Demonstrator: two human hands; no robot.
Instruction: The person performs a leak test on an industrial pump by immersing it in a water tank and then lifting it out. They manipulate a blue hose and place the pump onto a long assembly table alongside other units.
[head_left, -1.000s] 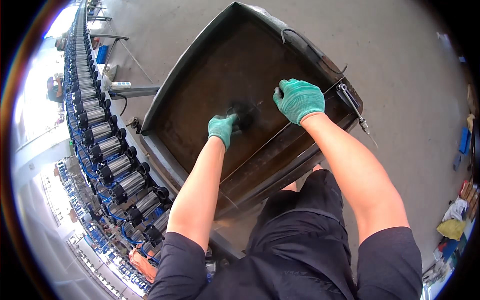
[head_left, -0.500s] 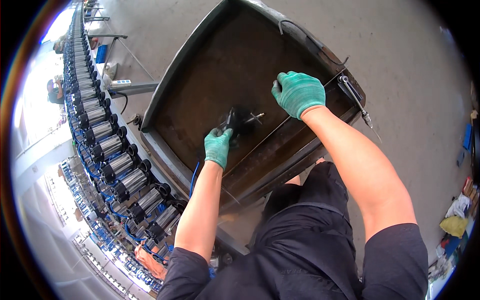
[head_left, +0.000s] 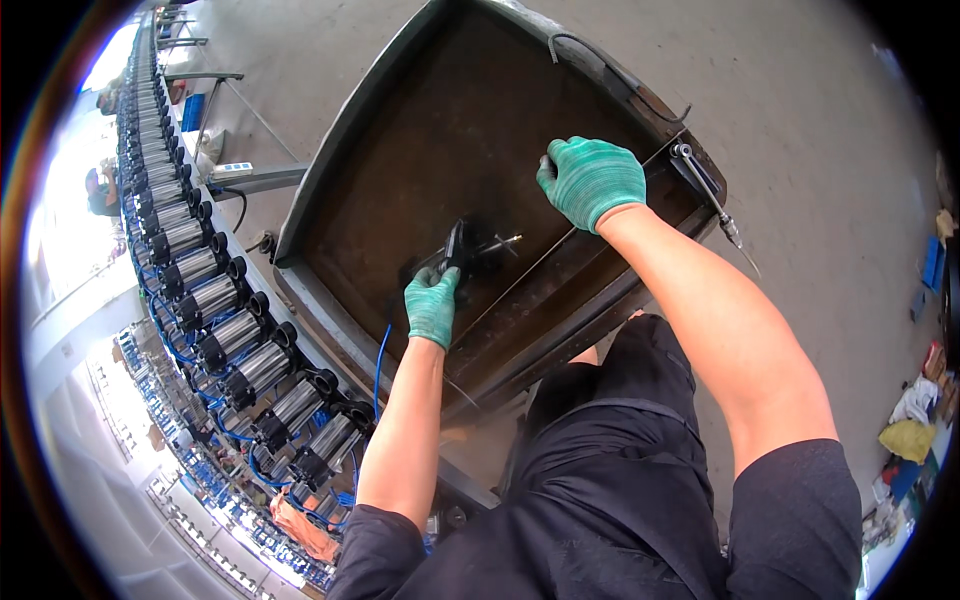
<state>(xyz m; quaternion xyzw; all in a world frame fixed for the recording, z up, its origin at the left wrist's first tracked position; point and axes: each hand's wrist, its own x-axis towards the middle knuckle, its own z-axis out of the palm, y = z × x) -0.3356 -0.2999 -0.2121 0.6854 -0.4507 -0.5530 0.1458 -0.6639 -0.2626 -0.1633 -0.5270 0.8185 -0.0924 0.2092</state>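
Both my hands wear green knitted gloves. My left hand (head_left: 432,305) is closed around a black elongated part (head_left: 455,245), held over the dark brown interior of a metal tank (head_left: 345,120). Just right of that part is a small metal fitting (head_left: 508,243) with a brassy tip; whether the two are joined I cannot tell. My right hand (head_left: 595,183) hovers over the tank's right side, fingers curled into a fist. Anything inside that fist is hidden. A slim metal tool (head_left: 710,192) with a round head lies along the tank's right edge, beyond my right hand.
At the left runs a long line of cylindrical metal parts (head_left: 240,325) with black ends and blue tubing. A blue tube (head_left: 382,370) rises beside my left forearm. A grey bent hose (head_left: 615,72) lies on the tank's far right rim. Cloths (head_left: 908,440) are heaped at far right.
The view has shifted slightly. The black part in my left hand looks turned a little and sharper than before. My right hand stays curled in nearly the same place.
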